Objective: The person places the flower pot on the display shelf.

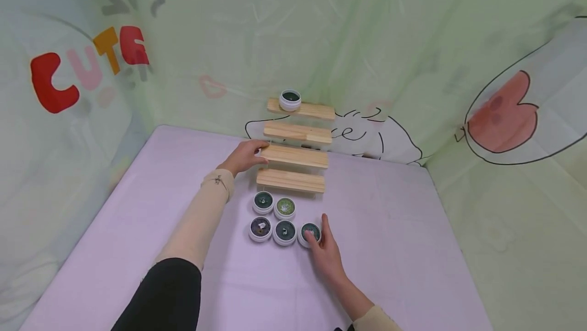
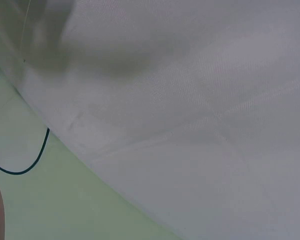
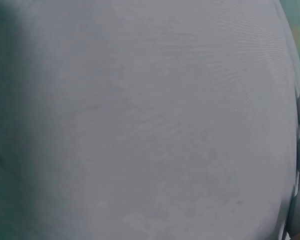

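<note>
Both arms (image 1: 197, 219) outstretched
Left hand (image 1: 244, 157) pinches the wooden stand's (image 1: 295, 157) left end; right hand (image 1: 327, 253) grips the near right jar (image 1: 313, 227), thumb over its top.

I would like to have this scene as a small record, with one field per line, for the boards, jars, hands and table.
Boards: four, wooden, stepped
Top jar: left part of the highest board
Far row on table: dark jar left, light-green jar right
Near row on table: left jar, middle jar, right jar
Left hand: holds the left end of the third board from the top
Right hand: thumb over right jar, index finger straight
Table cover: lilac
</note>
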